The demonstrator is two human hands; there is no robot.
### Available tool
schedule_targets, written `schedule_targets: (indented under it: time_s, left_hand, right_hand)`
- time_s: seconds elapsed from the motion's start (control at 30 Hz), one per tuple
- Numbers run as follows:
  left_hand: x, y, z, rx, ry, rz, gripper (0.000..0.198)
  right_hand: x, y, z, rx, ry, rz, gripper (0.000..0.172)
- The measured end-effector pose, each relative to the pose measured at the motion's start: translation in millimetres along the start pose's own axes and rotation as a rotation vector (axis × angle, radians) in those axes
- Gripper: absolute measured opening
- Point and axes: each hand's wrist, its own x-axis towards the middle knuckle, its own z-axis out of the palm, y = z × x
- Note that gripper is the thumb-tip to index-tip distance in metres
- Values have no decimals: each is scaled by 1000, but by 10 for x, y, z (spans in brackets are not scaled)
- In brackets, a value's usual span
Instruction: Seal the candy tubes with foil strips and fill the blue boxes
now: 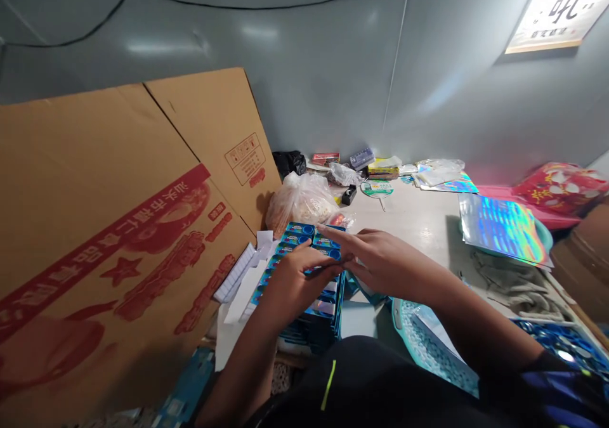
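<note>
A stack of small blue boxes (299, 238) sits in rows at the table's near left edge. My left hand (297, 276) rests on top of the stack, its fingers curled onto one of the boxes. My right hand (375, 260) reaches in from the right, index finger stretched over the top row and the other fingers bent over the stack. What the right fingers hold, if anything, is hidden.
A large printed cardboard sheet (118, 225) leans at the left. A plastic bag of goods (304, 203) lies behind the boxes. Holographic sheets (502, 228), a teal basket (428, 345), a red packet (561, 187) and small items along the wall (375, 168) crowd the white table (419, 219).
</note>
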Motion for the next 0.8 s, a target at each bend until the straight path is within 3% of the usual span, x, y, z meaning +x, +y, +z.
schedule_targets:
  time_s: [0.07, 0.17, 0.27, 0.4, 0.53, 0.67, 0.8]
  left_hand:
    - [15, -88, 52, -73, 113, -71, 19]
    - [24, -224, 192, -285, 383, -161, 20]
    - [35, -326, 365, -522, 548, -150, 23]
    - [43, -374, 520, -705, 484, -147, 22]
    - [37, -364, 561, -813, 465, -141, 24]
    - [16, -347, 532, -846, 516, -193, 27]
    - [-3, -350, 456, -604, 594, -281, 27]
  right_hand:
    - [-21, 57, -4, 27, 105, 82, 65]
    - [-72, 175, 124, 155, 285, 242, 63]
    - [-98, 236, 419, 473, 281, 286, 64]
    - [-30, 157, 820, 995, 363, 313, 50]
    - [70, 46, 960, 1254, 554, 397, 41]
    - [86, 13, 949, 1291, 604, 389, 36]
    - [20, 81, 961, 1097, 548, 375, 29]
